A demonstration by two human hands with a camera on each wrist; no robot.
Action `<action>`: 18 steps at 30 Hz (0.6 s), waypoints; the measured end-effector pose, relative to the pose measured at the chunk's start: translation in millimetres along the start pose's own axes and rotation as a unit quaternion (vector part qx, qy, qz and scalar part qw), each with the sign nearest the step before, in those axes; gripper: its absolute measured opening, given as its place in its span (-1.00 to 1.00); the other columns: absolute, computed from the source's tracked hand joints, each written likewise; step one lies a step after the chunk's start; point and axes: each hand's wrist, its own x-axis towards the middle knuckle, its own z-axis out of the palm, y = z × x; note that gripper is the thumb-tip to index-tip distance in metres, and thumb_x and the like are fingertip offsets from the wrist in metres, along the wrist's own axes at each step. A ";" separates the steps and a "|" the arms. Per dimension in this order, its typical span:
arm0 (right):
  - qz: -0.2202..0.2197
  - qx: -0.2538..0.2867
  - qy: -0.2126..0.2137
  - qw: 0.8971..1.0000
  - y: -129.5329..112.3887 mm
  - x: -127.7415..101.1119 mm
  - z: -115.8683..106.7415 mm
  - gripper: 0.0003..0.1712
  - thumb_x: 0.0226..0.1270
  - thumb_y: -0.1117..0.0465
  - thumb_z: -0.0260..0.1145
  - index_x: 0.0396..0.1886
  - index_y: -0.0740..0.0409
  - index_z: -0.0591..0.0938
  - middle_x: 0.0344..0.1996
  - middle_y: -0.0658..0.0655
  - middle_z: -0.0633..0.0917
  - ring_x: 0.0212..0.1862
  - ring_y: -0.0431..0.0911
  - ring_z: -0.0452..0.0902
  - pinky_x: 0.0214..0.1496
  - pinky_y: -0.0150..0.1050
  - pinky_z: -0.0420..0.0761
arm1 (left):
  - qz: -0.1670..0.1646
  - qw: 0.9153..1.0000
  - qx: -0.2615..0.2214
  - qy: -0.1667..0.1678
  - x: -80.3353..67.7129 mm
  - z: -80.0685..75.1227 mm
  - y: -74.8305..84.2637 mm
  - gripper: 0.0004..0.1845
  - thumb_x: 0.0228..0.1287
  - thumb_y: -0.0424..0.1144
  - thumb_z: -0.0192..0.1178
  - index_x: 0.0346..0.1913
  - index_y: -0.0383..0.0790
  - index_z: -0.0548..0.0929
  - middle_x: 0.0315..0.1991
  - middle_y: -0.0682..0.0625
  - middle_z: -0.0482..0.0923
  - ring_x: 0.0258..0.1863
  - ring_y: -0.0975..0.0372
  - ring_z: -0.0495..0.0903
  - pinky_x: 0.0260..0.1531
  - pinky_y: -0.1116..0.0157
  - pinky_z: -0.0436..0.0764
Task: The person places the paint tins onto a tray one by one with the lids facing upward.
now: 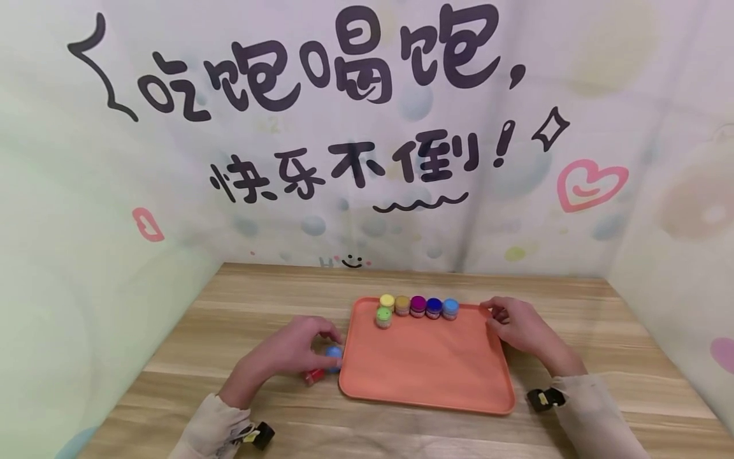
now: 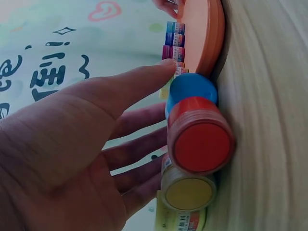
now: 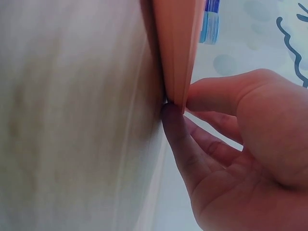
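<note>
Six jars (image 1: 417, 306) on orange tray (image 1: 427, 370) (far edge); right hand (image 1: 518, 328) pinches rim; left hand (image 1: 298, 350) open beside blue jar (image 1: 334, 354).

On my feed, both of the person's arms wear a long, loose, cream-beige fabric sleeve: the left sleeve (image 1: 201, 430) and the right sleeve (image 1: 596, 414). Each cuff carries a small black boxy wrist camera unit with yellowish markings, left unit (image 1: 260, 435) and right unit (image 1: 545, 399). I see bare hands, no rings.
</note>
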 end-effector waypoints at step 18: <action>-0.005 0.007 0.003 1.000 2.4 -0.2 1.0 -0.58 0.46 0.33 0.40 0.26 0.37 0.67 -0.06 0.25 0.77 -0.08 0.01 0.68 -0.02 0.00 0.82 | -0.024 1.000 -0.011 0.004 3.0 1.1 10.2 -0.71 0.30 -0.22 0.58 0.02 -0.21 0.82 -0.07 0.00 0.81 -0.12 0.22 0.77 -0.10 0.19 0.83</action>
